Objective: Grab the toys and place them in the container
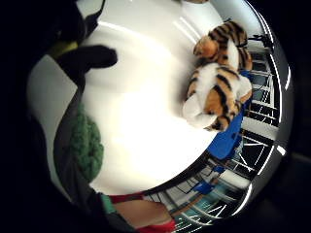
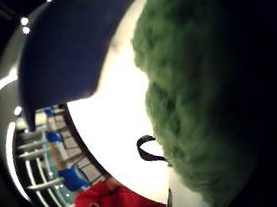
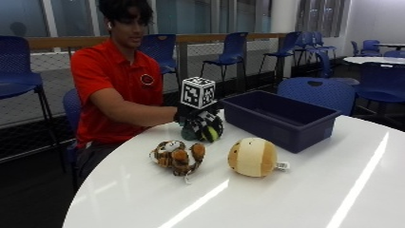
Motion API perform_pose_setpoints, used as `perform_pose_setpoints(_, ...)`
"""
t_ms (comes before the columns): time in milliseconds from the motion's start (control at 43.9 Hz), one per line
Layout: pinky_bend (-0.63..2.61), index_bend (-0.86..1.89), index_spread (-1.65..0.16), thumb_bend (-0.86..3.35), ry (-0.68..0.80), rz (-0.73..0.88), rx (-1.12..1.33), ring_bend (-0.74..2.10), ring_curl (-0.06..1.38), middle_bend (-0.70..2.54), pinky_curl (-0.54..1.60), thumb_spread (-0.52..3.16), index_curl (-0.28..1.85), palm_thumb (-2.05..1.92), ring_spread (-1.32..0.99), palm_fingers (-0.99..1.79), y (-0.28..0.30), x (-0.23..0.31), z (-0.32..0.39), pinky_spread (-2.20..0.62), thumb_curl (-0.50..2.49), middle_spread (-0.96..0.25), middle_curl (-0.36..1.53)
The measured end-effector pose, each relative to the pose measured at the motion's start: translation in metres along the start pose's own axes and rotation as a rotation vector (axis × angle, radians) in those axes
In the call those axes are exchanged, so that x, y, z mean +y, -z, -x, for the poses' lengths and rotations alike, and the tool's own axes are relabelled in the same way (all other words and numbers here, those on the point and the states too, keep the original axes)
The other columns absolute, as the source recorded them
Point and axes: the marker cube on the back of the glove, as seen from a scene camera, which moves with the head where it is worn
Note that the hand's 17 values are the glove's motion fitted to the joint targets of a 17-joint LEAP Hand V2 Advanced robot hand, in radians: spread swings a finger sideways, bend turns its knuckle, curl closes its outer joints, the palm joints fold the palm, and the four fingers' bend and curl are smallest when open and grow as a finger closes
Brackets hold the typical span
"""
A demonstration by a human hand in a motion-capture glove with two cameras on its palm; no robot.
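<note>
In the outside view my gloved right hand [image 3: 193, 114] grips a dark green plush toy [image 3: 204, 128] from above, low over the white table [image 3: 329, 190] and just beside the near end of the blue container [image 3: 278, 118]. Whether the toy touches the table I cannot tell. The green plush [image 2: 193, 105] fills much of the thumb side palm view, with the container wall [image 2: 69, 50] close by. A gloved finger [image 1: 92, 57] curls over the green toy [image 1: 87, 145]. A striped tiger plush [image 3: 177, 156] lies on the table nearer the front, also seen as the tiger [image 1: 218, 77]. A round tan plush [image 3: 253, 156] lies beside it.
The container looks empty from the outside view. The person in a red shirt sits at the table's far edge. Blue chairs [image 3: 316, 90] stand behind the container and around the room. Bare tabletop stretches to the right and front of the toys.
</note>
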Motion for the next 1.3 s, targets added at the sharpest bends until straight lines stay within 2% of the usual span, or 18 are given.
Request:
perform_pose_setpoints(23,1.05,0.3,-0.4,0.13,0.007,-0.015,0.009,0.58,0.23,0.26,0.36,1.25,0.37,0.29,-0.12,0.68,0.0,0.001,0.001,-0.28,0.31,-0.19,0.26)
perform_pose_setpoints(46,1.01,0.31,-0.4,0.07,0.017,-0.033,0.021,0.54,0.21,0.19,0.34,1.25,0.37,0.2,-0.09,0.5,0.001,0.001,0.003,-0.27,0.29,-0.18,0.24)
perform_pose_setpoints(68,1.06,0.29,-0.4,0.15,0.029,-0.057,0.036,0.63,0.27,0.31,0.39,1.25,0.39,0.34,-0.16,0.76,0.002,0.001,0.004,-0.32,0.34,-0.22,0.29)
perform_pose_setpoints(159,1.04,0.24,-0.4,0.2,0.078,-0.134,0.089,0.71,0.29,0.31,0.37,1.21,0.39,0.47,-0.25,0.87,0.006,0.003,0.009,-0.38,0.4,-0.29,0.3)
perform_pose_setpoints(342,0.95,0.27,-0.41,0.23,0.099,-0.069,-0.067,0.78,0.34,0.41,0.37,0.99,0.45,0.63,-0.41,1.06,0.018,0.001,-0.011,-0.44,0.52,-0.39,0.36)
perform_pose_setpoints(478,0.92,0.28,-0.42,0.22,0.074,-0.068,-0.134,0.81,0.37,0.43,0.38,0.88,0.51,0.66,-0.46,1.08,0.033,-0.002,-0.028,-0.46,0.58,-0.43,0.39)
perform_pose_setpoints(706,0.91,0.28,-0.44,0.19,0.048,-0.102,-0.108,0.79,0.39,0.45,0.4,0.75,0.59,0.68,-0.49,1.04,0.078,-0.022,-0.024,-0.47,0.67,-0.47,0.44)
perform_pose_setpoints(1298,0.92,0.23,-0.48,0.14,0.073,-0.169,-0.025,0.76,0.44,0.43,0.43,0.64,0.82,0.71,-0.53,0.96,0.156,-0.115,0.054,-0.47,0.83,-0.52,0.56)
